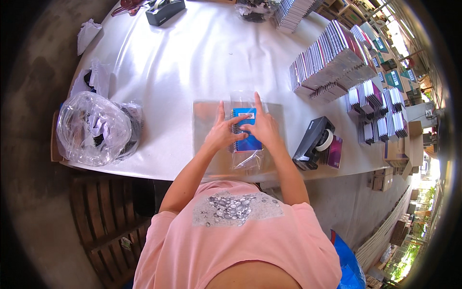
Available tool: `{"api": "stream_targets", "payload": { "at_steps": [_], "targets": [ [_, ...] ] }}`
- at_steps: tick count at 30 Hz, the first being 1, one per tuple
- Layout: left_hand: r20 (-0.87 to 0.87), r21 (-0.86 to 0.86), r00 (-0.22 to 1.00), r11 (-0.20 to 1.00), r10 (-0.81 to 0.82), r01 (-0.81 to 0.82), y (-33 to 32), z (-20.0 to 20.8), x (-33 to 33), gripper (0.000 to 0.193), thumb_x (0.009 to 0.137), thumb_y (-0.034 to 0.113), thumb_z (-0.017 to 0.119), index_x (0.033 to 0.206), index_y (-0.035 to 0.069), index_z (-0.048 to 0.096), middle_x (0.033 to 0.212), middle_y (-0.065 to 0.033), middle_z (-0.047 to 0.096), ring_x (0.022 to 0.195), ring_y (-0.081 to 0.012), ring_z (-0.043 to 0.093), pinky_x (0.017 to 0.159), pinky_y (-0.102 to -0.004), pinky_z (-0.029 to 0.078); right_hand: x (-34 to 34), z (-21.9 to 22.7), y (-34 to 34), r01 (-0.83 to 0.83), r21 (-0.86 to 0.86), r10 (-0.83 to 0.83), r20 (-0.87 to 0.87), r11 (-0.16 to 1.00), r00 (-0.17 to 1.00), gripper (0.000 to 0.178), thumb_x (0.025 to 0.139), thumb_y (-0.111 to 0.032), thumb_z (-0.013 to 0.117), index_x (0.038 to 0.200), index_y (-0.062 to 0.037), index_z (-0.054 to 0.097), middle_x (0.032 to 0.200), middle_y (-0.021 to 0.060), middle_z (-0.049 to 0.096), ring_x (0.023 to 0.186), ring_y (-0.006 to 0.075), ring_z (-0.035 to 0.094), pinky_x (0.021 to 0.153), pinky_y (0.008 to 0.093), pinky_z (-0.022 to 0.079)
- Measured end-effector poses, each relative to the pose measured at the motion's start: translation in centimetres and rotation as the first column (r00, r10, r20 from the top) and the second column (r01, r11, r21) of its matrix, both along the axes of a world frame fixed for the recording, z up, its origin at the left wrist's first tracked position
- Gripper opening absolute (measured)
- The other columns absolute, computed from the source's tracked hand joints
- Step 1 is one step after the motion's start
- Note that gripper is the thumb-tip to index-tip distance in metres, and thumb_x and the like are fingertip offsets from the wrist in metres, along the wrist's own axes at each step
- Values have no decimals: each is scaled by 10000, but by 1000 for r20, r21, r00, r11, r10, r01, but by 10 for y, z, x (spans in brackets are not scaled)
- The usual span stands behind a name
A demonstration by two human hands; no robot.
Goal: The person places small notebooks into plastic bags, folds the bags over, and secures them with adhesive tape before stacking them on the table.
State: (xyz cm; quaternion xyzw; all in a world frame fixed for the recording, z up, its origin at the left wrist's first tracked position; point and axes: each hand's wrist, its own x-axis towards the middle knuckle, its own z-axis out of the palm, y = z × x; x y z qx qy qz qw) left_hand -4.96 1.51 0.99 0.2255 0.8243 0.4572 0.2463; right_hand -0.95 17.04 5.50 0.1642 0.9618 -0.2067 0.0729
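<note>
One blue spiral notebook (247,130) with a white rectangular label lies inside one clear sleeve (244,154), pressed flat by left hand (222,134) and right hand (262,126), fingers spread, gripping nothing; two black tape dispensers (314,142) flank it.

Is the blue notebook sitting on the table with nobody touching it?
No, both the left hand and the right hand rest on the blue notebook, which lies in a clear plastic sleeve.

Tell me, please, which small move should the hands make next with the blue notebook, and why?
Probably fold the bag's open flap over. The blue notebook already lies inside the clear bag, both hands press it flat, and a tape dispenser stands beside the right hand.
</note>
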Motion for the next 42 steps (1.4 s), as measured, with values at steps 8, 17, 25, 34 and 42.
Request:
{"api": "stream_targets", "payload": {
  "at_steps": [8, 17, 25, 34, 42],
  "targets": [
    [71, 283, 997, 959, -8, -12, 5, -46, 9, 1102, 650, 448, 784, 1457, 214, 70, 1451, -293, 206, 1297, -376, 365, 1027, -419, 363, 35, -56, 43, 131, -475, -155, -11, 870, 988, 878, 694, -253, 785, 1396, -57, 295, 1023, 189, 641, 924, 316, 631, 810, 426, 496],
    [-169, 726, 977, 686, 132, 33, 7, -7, 48, 1411, 559, 353, 874, 1426, 89, -207, 1476, -245, 176, 1336, -378, 268, 1075, -458, 274, 73, -53, 7, -229, -900, -432, -385, 370, 816, 1063, 644, -3, 789, 1440, -102, 91, 1336, 74, 365, 1205, 217, 433, 1025, 352, 375],
    [-160, 443, 984, 897, 83, -4, -22, -31, 23, 1280, 517, 195, 884, 1462, 102, 24, 1308, -181, 434, 1161, -357, 457, 980, -424, 378, 70, 4, 12, -377, -487, -50, -660, 788, 750, 804, 610, -96, 815, 1311, -168, 426, 1381, 143, 363, 1300, 308, 343, 1055, 433, 332],
    [-73, 352, 997, 935, -9, 35, -14, -51, 13, 864, 565, 193, 867, 1265, 35, 386, 1189, -170, 510, 1140, -319, 485, 951, -401, 398, 58, 91, 53, -505, -91, 252, -783, 859, 569, 287, 589, -178, 814, 851, -133, 706, 1380, 100, 413, 1306, 293, 350, 1066, 433, 294],
    [-347, 575, 823, 795, 449, -192, -19, -24, 35, 967, 551, 237, 871, 1353, 54, 363, 1264, -165, 456, 1210, -321, 432, 1016, -422, 351, 110, -27, 45, -201, -755, -347, -498, 624, 795, 879, 607, -194, 842, 1346, -27, 397, 1374, 119, 418, 1290, 262, 390, 1051, 432, 320]
  ]
}}
